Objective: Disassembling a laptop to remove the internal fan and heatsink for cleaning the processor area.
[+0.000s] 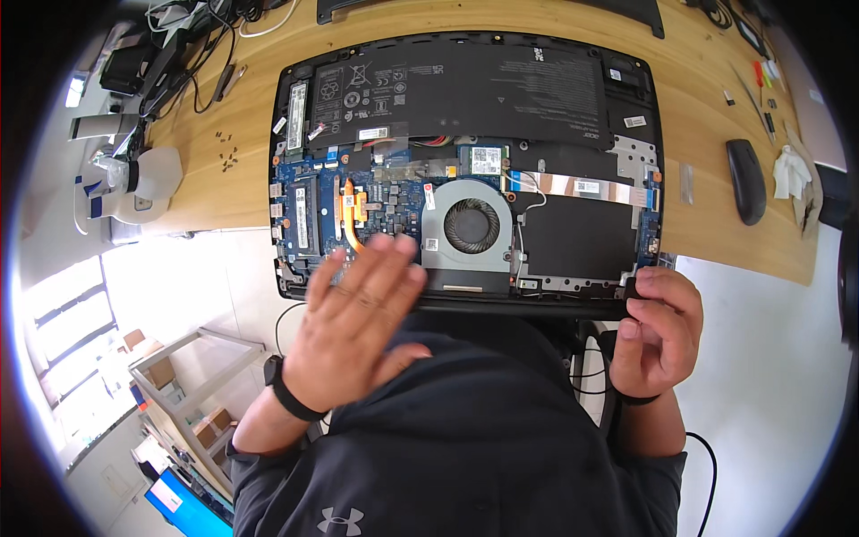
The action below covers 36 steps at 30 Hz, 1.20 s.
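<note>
An opened laptop lies at the table's near edge with its bottom cover off. Inside are a black battery, a round cooling fan, a copper heat pipe, a blue circuit board and a white ribbon cable. Over the near left part of the laptop, my left hand is open, palm down, fingers stretched and slightly blurred; whether it touches is unclear. At the near right corner, my right hand has its fingers curled against the laptop's edge, thumb below them.
Several small screws lie left of the laptop. A black mouse, a white tissue and screwdrivers are on the right. Cables and a white bottle crowd the left. A dark panel lies at the far edge.
</note>
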Each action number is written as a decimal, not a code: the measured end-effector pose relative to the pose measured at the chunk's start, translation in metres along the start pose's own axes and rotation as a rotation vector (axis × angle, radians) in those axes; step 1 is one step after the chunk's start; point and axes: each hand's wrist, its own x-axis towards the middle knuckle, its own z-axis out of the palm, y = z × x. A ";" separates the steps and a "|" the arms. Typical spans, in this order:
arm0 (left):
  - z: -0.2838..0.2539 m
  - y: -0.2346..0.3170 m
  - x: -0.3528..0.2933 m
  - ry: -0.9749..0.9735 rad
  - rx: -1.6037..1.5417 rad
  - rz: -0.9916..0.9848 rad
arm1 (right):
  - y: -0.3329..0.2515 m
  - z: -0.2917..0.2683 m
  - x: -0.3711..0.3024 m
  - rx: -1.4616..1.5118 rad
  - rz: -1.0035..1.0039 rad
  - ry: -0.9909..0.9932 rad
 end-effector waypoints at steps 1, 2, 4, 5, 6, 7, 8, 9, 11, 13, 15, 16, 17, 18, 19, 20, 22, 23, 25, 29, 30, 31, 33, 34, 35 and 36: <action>-0.002 0.007 0.005 -0.017 -0.014 0.045 | 0.000 0.000 0.001 -0.026 0.000 -0.022; -0.003 0.014 0.010 -0.034 -0.028 0.091 | -0.001 0.000 0.002 -0.020 -0.004 -0.024; -0.001 0.018 0.017 -0.004 -0.060 0.121 | -0.006 0.002 0.004 -0.067 -0.007 -0.068; -0.001 0.019 0.019 -0.011 -0.045 0.159 | -0.007 0.004 0.003 -0.069 -0.001 -0.067; 0.000 0.019 0.020 -0.019 -0.030 0.202 | -0.008 0.003 0.003 -0.071 0.000 -0.067; -0.001 0.019 0.021 0.002 -0.051 0.201 | -0.008 0.003 0.004 -0.079 -0.009 -0.079; -0.001 0.018 0.020 0.000 -0.053 0.202 | -0.008 0.002 0.004 -0.086 -0.019 -0.092; 0.000 0.016 0.019 0.009 -0.063 0.211 | -0.007 0.002 0.004 -0.088 -0.017 -0.096; 0.000 0.012 0.017 0.016 -0.077 0.217 | -0.006 0.003 0.003 -0.087 -0.002 -0.096; -0.003 0.011 0.015 0.034 -0.108 0.211 | -0.006 0.002 0.004 -0.084 0.001 -0.105; -0.003 0.008 0.012 0.053 -0.107 0.200 | -0.004 0.002 0.004 -0.082 0.004 -0.117; -0.001 0.006 0.011 0.072 -0.103 0.196 | -0.003 0.003 0.004 -0.088 0.005 -0.119; 0.000 0.004 0.010 0.073 -0.110 0.189 | -0.001 0.003 0.003 -0.093 0.006 -0.121; 0.000 0.002 0.008 0.087 -0.113 0.189 | -0.001 0.004 0.003 -0.087 0.004 -0.130; 0.000 0.001 0.007 0.101 -0.116 0.189 | 0.000 0.005 0.003 -0.090 0.005 -0.123; 0.000 0.001 0.007 0.102 -0.119 0.178 | 0.001 0.005 0.004 -0.092 0.006 -0.115; 0.000 -0.002 0.008 0.128 -0.104 0.225 | 0.000 0.004 0.004 -0.105 0.008 -0.118; 0.001 -0.003 0.009 0.133 -0.109 0.222 | -0.001 0.004 0.004 -0.116 0.010 -0.112; 0.004 -0.005 0.009 0.173 -0.111 0.251 | 0.000 0.005 0.004 -0.113 0.008 -0.121; 0.006 -0.010 0.008 0.204 -0.133 0.259 | 0.002 0.009 0.006 -0.095 0.011 -0.119; 0.007 -0.010 0.008 0.213 -0.168 0.260 | 0.002 0.010 0.005 -0.097 0.004 -0.126; 0.007 -0.011 0.009 0.222 -0.202 0.260 | 0.002 0.011 0.003 -0.087 0.017 -0.105; -0.007 -0.012 0.015 0.186 -0.331 0.190 | 0.002 0.013 0.004 -0.075 0.022 -0.090; -0.018 -0.014 0.020 0.138 -0.462 0.130 | 0.001 0.012 0.005 -0.086 0.034 -0.081; -0.031 -0.018 0.026 0.088 -0.483 0.083 | -0.001 0.012 0.005 -0.097 0.045 -0.071; -0.044 -0.020 0.034 0.059 -0.493 0.054 | -0.001 0.011 0.005 -0.105 0.041 -0.072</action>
